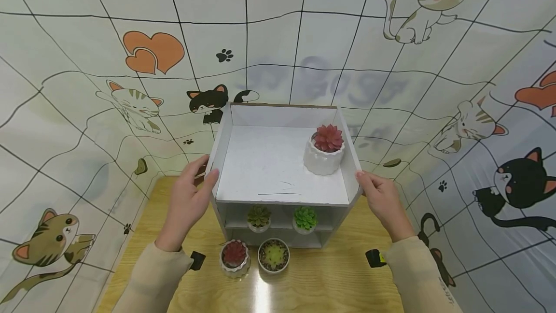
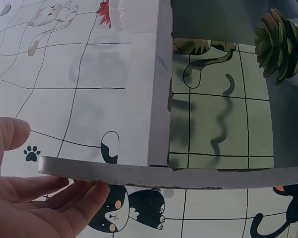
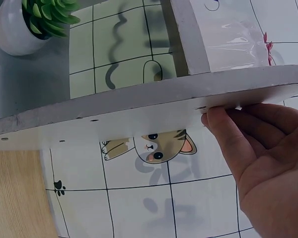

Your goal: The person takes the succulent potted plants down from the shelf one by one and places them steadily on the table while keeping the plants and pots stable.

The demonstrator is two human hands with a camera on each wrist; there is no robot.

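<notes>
A white shelf unit [image 1: 278, 203] stands on the wooden table in the head view. My left hand [image 1: 189, 200] holds its left side panel, fingers on the outer face and thumb by the front edge. At the right panel, my right hand [image 1: 384, 200] grips near the front edge; in the right wrist view its fingertips touch the outer face. On the top board, toward the right, sits a red succulent [image 1: 328, 138] in a white scalloped pot [image 1: 322, 159]. Below stand a dark green succulent [image 1: 258, 216] and a bright green succulent [image 1: 306, 217].
In front of the shelf, a dark red potted succulent [image 1: 234, 254] and a yellow-green potted cactus-like plant [image 1: 274, 255] stand on the table [image 1: 343, 284]. A cat-patterned cloth [image 1: 278, 42] hangs behind and at both sides, close to the shelf's back.
</notes>
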